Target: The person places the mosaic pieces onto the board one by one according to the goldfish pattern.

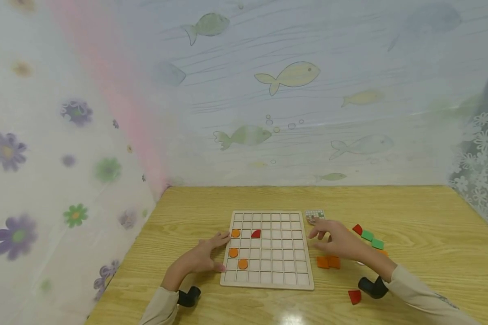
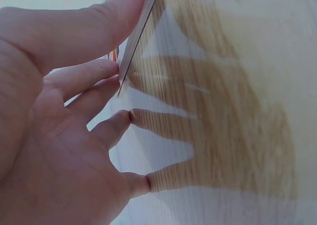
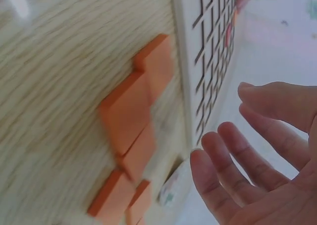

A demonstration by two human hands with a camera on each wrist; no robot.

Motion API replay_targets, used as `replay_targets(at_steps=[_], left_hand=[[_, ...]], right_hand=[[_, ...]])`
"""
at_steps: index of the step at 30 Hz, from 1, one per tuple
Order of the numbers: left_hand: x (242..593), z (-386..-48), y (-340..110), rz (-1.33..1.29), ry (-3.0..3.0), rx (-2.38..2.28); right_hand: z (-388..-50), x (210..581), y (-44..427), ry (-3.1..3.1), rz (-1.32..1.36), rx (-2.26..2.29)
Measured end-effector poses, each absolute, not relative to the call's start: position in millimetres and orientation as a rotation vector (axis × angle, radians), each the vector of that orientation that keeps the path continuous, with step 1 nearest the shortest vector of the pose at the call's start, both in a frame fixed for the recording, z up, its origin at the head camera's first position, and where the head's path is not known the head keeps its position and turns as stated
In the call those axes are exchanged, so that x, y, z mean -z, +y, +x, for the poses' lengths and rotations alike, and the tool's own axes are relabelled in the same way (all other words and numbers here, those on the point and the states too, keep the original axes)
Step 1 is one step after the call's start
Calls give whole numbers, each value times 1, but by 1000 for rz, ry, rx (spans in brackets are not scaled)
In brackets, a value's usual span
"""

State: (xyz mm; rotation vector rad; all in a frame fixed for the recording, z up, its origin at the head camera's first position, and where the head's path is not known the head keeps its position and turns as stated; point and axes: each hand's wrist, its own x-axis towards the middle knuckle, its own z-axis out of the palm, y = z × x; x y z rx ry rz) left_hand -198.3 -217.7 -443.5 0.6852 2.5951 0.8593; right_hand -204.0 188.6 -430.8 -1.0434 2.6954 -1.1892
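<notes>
A pale wooden grid board (image 1: 274,287) lies flat on the table. Three orange discs (image 1: 233,253) sit in squares at its left side, and a red quarter-circle piece (image 1: 256,234) is in a square higher up. My left hand (image 1: 199,258) touches the board's left edge, thumb and fingers spread; the left wrist view shows fingertips on the tabletop. Over the table at the board's right edge hovers my right hand (image 1: 338,239), fingers loosely bent, with nothing held. Beneath and beside it lie orange square tiles (image 3: 126,111). A small printed grid card (image 1: 315,214) lies just beyond its fingertips.
Right of the board, green tiles (image 1: 377,243) and a red piece (image 1: 357,229) lie partly behind the right forearm. Another red piece (image 1: 354,296) is nearer the front. A fish-patterned curtain (image 1: 244,167) borders the table's back; a flowered one (image 1: 77,215) hangs at left.
</notes>
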Motion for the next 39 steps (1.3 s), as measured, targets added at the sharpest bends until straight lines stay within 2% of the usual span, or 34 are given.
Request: replay_targets(at_steps=[16,23,39], left_hand=[[445,-200,-219,669,2581,-882],[443,-199,-219,659,2568,-901],[443,-199,-218,658,2580,-879]], right_hand=[[-198,438,223,2750,-1119,1246],[-197,438,235,2733,-997,1176],[-191,452,254,2767,-993,1132]])
